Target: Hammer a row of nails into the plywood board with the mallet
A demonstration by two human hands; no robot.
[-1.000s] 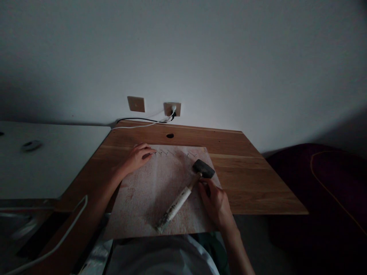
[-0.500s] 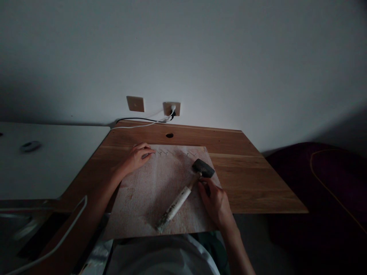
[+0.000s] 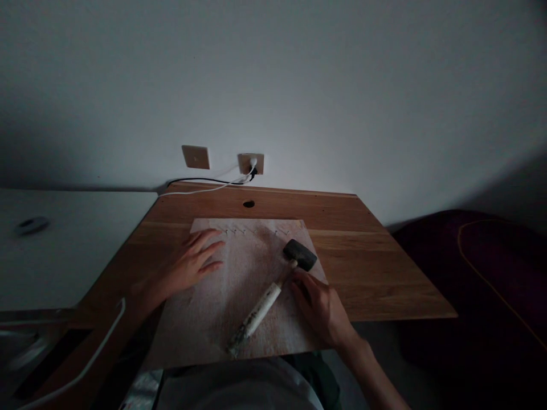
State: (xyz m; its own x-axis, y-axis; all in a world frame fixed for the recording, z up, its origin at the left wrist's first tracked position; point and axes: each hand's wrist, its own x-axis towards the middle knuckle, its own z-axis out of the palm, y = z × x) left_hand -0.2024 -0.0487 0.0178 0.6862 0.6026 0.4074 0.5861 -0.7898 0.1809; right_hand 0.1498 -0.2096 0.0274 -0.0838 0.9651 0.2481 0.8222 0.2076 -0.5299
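A light wooden board [image 3: 205, 319] lies over the tabletop's front edge, with several thin nails [image 3: 235, 231] standing in a row near its far edge. Across the board rests a hammer [image 3: 260, 310], its dark head [image 3: 299, 254] at the right and its worn white handle slanting toward me. My left hand [image 3: 197, 259] is above the board's left side, fingers spread and nothing in them, close to the leftmost nails. Beside the hammer's neck, my right hand [image 3: 318, 302] has its fingers curled together in a pinch; what they hold, if anything, is hidden.
Beneath the board is a wooden tabletop [image 3: 367, 267] with a cable hole [image 3: 248, 204]. Cables run along its back to a wall socket [image 3: 251, 164]. At left stands a white surface [image 3: 77, 245] with a computer mouse [image 3: 32, 225]. A dark purple rounded thing [image 3: 431, 267] is at right.
My left hand has drawn back toward me from the leftmost nail, and its fingers have opened. The right hand stays by the hammer's neck. The whole view has shifted slightly.
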